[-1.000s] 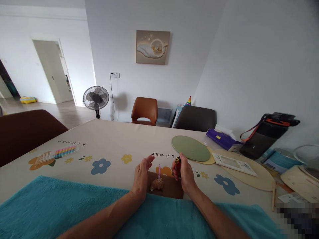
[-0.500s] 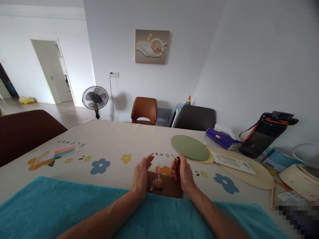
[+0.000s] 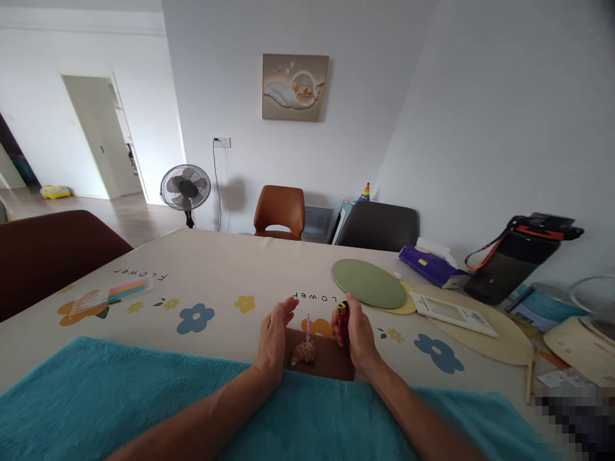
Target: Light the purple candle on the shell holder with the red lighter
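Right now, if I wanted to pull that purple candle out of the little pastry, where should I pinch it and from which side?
Pinch the candle on its thin upright stem just above the pastry, coming straight down from above. It stands vertical, so a straight lift likely frees it. The left hand is cupped on one side and the right hand holds a lighter on the other.

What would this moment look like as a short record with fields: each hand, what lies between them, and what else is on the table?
left hand: open, palm cupped beside the candle, holding nothing
right hand: closed around a red lighter, held upright
between the hands: small croissant with a thin purple candle stuck in it, on a brown board
flame: none visible
nearby: green round mat, pack of coloured candles
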A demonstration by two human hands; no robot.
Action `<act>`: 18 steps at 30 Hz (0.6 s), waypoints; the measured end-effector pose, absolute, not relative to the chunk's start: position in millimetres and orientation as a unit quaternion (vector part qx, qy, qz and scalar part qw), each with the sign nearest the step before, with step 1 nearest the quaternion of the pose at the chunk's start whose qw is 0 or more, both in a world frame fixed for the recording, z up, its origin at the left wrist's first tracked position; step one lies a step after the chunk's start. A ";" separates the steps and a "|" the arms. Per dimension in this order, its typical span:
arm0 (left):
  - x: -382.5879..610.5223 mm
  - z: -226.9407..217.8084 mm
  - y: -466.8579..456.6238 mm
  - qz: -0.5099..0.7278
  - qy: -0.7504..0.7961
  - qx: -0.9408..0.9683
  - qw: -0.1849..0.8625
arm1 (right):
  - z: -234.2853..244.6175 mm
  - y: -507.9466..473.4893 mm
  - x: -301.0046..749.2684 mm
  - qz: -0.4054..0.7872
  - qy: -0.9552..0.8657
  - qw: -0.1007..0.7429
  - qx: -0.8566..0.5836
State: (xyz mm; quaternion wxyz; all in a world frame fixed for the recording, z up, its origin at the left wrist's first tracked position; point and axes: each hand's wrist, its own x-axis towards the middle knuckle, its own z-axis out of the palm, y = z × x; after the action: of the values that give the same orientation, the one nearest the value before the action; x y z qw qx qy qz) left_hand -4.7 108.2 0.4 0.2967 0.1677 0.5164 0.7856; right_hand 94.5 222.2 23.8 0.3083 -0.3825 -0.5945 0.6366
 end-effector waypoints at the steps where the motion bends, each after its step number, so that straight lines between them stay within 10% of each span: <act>1: -4.9 0.0 108.3 0.785 0.517 0.168 0.296 | 23.6 222.2 94.5 0.636 -0.594 0.309 -0.383; 18: -5.5 -1.6 107.6 0.790 0.511 0.179 0.288 | 22.4 224.9 94.6 0.643 -0.581 0.318 -0.385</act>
State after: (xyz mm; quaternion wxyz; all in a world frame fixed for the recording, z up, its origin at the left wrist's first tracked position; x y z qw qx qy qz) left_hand -5.5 107.6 -1.6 0.2879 0.1795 0.5105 0.7901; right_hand 94.6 224.9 22.4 0.3180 -0.3850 -0.5807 0.6430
